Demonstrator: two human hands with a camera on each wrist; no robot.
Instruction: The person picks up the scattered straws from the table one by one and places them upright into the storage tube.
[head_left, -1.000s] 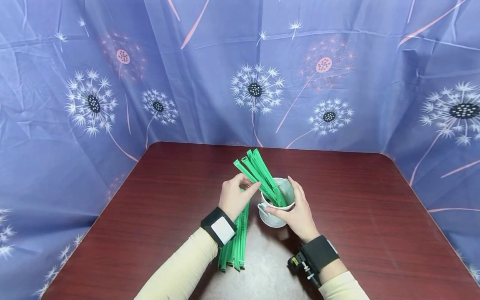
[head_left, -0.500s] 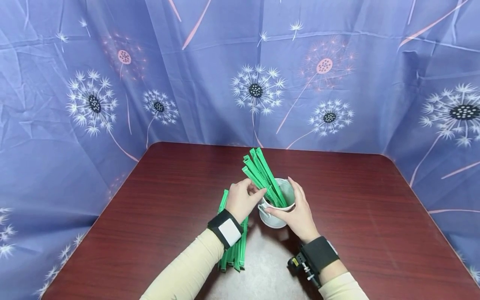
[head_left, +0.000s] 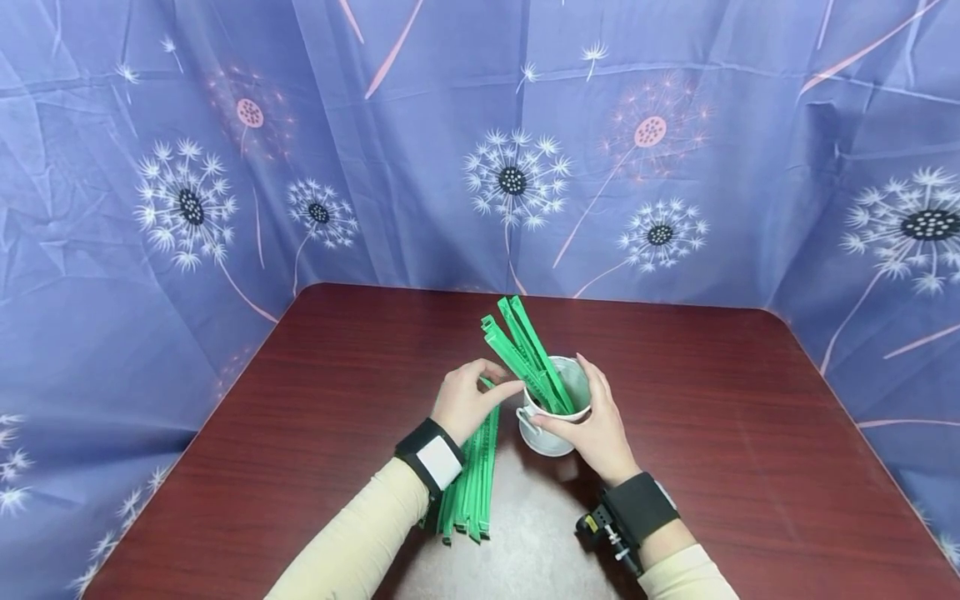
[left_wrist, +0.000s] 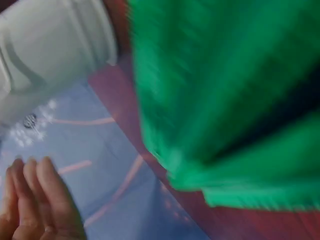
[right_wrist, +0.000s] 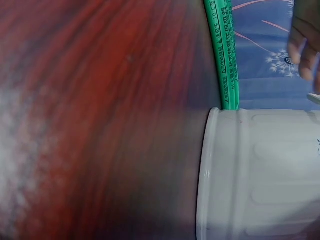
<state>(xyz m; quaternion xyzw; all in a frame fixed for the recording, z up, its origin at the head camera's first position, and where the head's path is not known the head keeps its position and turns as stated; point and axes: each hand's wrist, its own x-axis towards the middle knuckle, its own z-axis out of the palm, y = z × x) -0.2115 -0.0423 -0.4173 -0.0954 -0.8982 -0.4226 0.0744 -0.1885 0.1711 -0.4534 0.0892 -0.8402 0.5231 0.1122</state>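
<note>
In the head view, my right hand [head_left: 600, 429] grips the rim of a small white bucket [head_left: 546, 437], thumb on the near side and fingers on the far side. Several green wrapped straws [head_left: 525, 350] lean to the left inside it. My left hand [head_left: 467, 402] is just left of the bucket with nothing visible between thumb and fingers. It hovers over a pile of similar green straws [head_left: 472, 492] on the table, partly hiding it. In the left wrist view, the fingers [left_wrist: 42, 200] are extended, and the green pile is blurred. Dark print shows on the straws [right_wrist: 225, 55] in the right wrist view.
The dark red wooden table [head_left: 712, 400] has rounded far corners. A blue curtain with dandelions [head_left: 420, 167] hangs behind and at both sides. Black straps with devices sit on both wrists; a small camera [head_left: 603, 533] hangs from the right strap.
My left hand moved right to the straws in the bucket, then drew back left over the pile. The leaning straws shifted rightward and closer together. My right hand and the bucket stayed put.
</note>
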